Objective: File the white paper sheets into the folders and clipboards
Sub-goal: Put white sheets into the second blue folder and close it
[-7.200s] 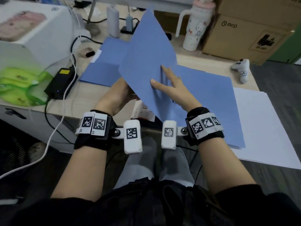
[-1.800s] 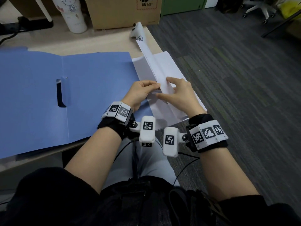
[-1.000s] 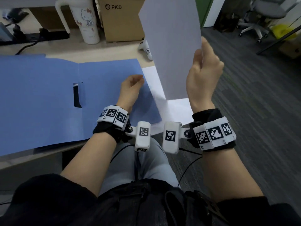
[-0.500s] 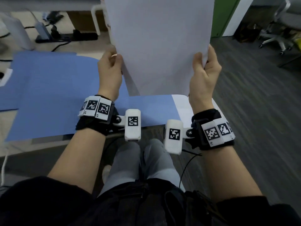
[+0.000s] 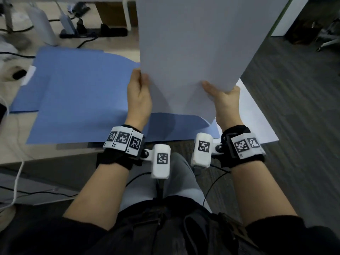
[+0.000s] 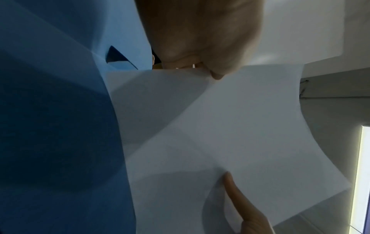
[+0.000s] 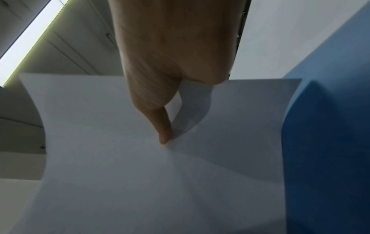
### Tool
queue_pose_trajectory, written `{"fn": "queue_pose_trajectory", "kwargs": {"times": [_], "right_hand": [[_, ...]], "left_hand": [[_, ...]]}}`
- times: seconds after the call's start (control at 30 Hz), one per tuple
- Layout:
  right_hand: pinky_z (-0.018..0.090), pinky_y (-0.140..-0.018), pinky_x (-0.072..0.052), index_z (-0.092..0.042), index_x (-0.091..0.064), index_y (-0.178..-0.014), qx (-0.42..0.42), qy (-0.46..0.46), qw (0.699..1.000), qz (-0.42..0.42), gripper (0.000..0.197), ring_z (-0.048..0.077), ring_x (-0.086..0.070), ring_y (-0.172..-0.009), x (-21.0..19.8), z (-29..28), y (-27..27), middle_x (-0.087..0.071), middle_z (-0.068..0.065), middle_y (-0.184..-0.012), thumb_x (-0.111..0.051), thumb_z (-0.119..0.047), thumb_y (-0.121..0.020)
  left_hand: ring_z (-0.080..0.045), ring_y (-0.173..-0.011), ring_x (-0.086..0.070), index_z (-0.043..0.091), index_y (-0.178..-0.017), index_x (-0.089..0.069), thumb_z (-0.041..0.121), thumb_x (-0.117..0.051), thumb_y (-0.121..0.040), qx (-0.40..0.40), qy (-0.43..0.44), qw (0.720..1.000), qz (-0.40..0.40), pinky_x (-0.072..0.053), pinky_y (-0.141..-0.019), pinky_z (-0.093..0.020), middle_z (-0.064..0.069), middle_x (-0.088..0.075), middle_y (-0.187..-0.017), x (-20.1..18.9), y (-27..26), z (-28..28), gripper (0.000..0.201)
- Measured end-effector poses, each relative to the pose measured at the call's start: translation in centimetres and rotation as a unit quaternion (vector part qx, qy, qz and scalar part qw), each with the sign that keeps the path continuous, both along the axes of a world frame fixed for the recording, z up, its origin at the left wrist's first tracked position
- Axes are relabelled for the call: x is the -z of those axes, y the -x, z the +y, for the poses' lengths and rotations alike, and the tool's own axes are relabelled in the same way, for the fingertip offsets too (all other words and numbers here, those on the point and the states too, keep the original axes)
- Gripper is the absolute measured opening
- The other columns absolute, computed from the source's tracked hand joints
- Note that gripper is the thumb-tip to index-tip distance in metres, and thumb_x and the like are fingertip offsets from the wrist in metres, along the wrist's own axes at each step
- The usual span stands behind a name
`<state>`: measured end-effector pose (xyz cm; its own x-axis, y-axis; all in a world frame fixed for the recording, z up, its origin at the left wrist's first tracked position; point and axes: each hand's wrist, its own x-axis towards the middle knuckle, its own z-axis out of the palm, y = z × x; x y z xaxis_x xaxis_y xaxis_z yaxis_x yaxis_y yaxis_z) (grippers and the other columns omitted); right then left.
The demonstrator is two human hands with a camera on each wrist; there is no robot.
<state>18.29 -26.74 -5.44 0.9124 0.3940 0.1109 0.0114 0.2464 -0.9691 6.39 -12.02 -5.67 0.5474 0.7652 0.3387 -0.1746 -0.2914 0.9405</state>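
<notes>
A white paper sheet (image 5: pixel 193 48) stands nearly upright in front of me, above the open blue folder (image 5: pixel 79 100) lying flat on the desk. My left hand (image 5: pixel 139 92) pinches the sheet's left edge. My right hand (image 5: pixel 222 96) grips its lower right edge, thumb on the near face. In the left wrist view the sheet (image 6: pixel 230 134) bows beside the folder (image 6: pixel 56 126). In the right wrist view a finger presses the sheet (image 7: pixel 140 158), with the folder (image 7: pixel 324 142) at the right. More white sheets (image 5: pixel 255 115) lie under the folder's right end.
Cables, a power strip (image 5: pixel 95 33) and white devices (image 5: pixel 43 24) crowd the back of the desk. The desk's front edge (image 5: pixel 46 155) runs just before my knees. Grey carpet floor (image 5: pixel 294 89) lies to the right.
The sheet has come lower and closer over the folder. My right hand has shifted from the sheet's right side to its lower right edge. The view has swung left.
</notes>
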Motion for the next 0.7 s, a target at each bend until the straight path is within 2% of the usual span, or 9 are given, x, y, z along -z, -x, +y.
{"fn": "queue_pose_trajectory", "kwargs": {"times": [0.1, 0.2, 0.3, 0.4, 0.47, 0.57, 0.63, 0.67, 0.7], "right_hand": [[0.030, -0.072, -0.054, -0.014, -0.069, -0.079, 0.001, -0.018, 1.000, -0.007, 0.014, 0.014, -0.067, -0.073, -0.9, 0.2, -0.2, -0.072, -0.006, -0.073, -0.073, 0.000, -0.078], [0.030, -0.073, -0.055, -0.014, -0.070, -0.080, 0.002, -0.017, 1.000, -0.009, 0.014, 0.016, -0.067, -0.075, -0.9, 0.3, -0.4, -0.072, -0.005, -0.075, -0.074, -0.001, -0.077], [0.028, -0.075, -0.055, -0.017, -0.068, -0.082, -0.006, 0.031, 1.000, 0.003, 0.016, 0.010, -0.067, -0.076, 0.3, 0.5, -0.1, -0.072, -0.009, -0.075, -0.076, -0.004, -0.076], [0.029, -0.080, -0.055, -0.020, -0.066, -0.083, -0.003, 0.055, 0.998, 0.005, 0.015, 0.008, -0.066, -0.078, 1.1, 0.7, 0.3, -0.070, -0.010, -0.079, -0.073, -0.007, -0.080], [0.029, -0.077, -0.055, -0.021, -0.066, -0.080, 0.011, 0.058, 0.998, -0.009, 0.014, 0.007, -0.065, -0.074, 0.9, 0.9, 0.3, -0.069, -0.010, -0.076, -0.072, -0.008, -0.081], [0.025, -0.066, -0.054, -0.019, -0.066, -0.073, 0.026, 0.073, 0.996, -0.038, 0.015, 0.006, -0.064, -0.065, 0.3, 1.2, -0.4, -0.069, -0.013, -0.065, -0.075, -0.007, -0.078], [0.025, -0.064, -0.054, -0.017, -0.068, -0.073, 0.020, 0.087, 0.995, -0.053, 0.014, 0.010, -0.063, -0.065, 0.0, 1.4, -0.9, -0.069, -0.010, -0.068, -0.077, -0.006, -0.076], [0.025, -0.065, -0.054, -0.015, -0.068, -0.074, 0.015, 0.098, 0.994, -0.056, 0.014, 0.010, -0.063, -0.065, 0.1, 1.5, -1.2, -0.068, -0.006, -0.071, -0.077, -0.005, -0.075], [0.024, -0.065, -0.055, -0.013, -0.069, -0.076, 0.012, 0.112, 0.992, -0.053, 0.012, 0.009, -0.063, -0.065, 0.2, 1.6, -1.4, -0.069, -0.003, -0.074, -0.077, -0.004, -0.074]], "left_hand": [[0.007, -0.064, -0.039, 0.024, -0.076, -0.039, 0.009, -0.032, -0.101, -0.008, -0.008, 1.000, -0.026, -0.035, -0.067, -0.012, 0.011, -0.041, -0.074, -0.6, 0.2, 0.4, 0.030], [0.008, -0.068, -0.040, 0.022, -0.080, -0.041, 0.008, -0.029, -0.102, -0.003, -0.012, 0.999, -0.036, -0.036, -0.070, -0.011, 0.011, -0.042, -0.077, -0.8, 0.2, 0.6, 0.029], [0.003, -0.078, -0.043, 0.016, -0.091, -0.044, 0.019, -0.029, -0.102, 0.012, 0.040, 0.999, -0.001, -0.040, -0.077, -0.011, 0.009, -0.046, -0.087, 0.6, 0.0, 0.4, 0.020], [0.001, -0.081, -0.043, 0.021, -0.089, -0.045, 0.026, -0.028, -0.102, 0.004, 0.077, 0.996, 0.032, -0.039, -0.081, -0.012, 0.010, -0.046, -0.090, 1.5, -0.4, 0.0, 0.022], [-0.001, -0.080, -0.043, 0.018, -0.091, -0.045, 0.024, -0.028, -0.103, -0.009, 0.076, 0.996, 0.044, -0.039, -0.081, -0.013, 0.009, -0.047, -0.089, 1.3, -0.6, 0.1, 0.022], [0.007, -0.069, -0.040, 0.019, -0.088, -0.041, 0.018, -0.028, -0.103, -0.027, 0.057, 0.996, 0.061, -0.037, -0.071, -0.008, 0.012, -0.042, -0.080, 0.8, -0.6, 0.7, 0.020], [0.010, -0.066, -0.043, 0.016, -0.096, -0.044, 0.016, -0.028, -0.103, -0.023, 0.041, 0.995, 0.088, -0.036, -0.068, -0.004, 0.013, -0.044, -0.081, 0.6, -0.5, 1.1, 0.018], [0.012, -0.073, -0.046, 0.011, -0.106, -0.047, 0.015, -0.028, -0.103, -0.020, 0.034, 0.993, 0.114, -0.036, -0.071, -0.003, 0.014, -0.049, -0.087, 0.5, -0.3, 1.3, 0.020], [0.008, -0.088, -0.050, 0.008, -0.119, -0.048, 0.015, -0.028, -0.102, -0.016, 0.023, 0.990, 0.140, -0.038, -0.081, -0.004, 0.012, -0.055, -0.099, 0.5, -0.2, 1.6, 0.027]]}}
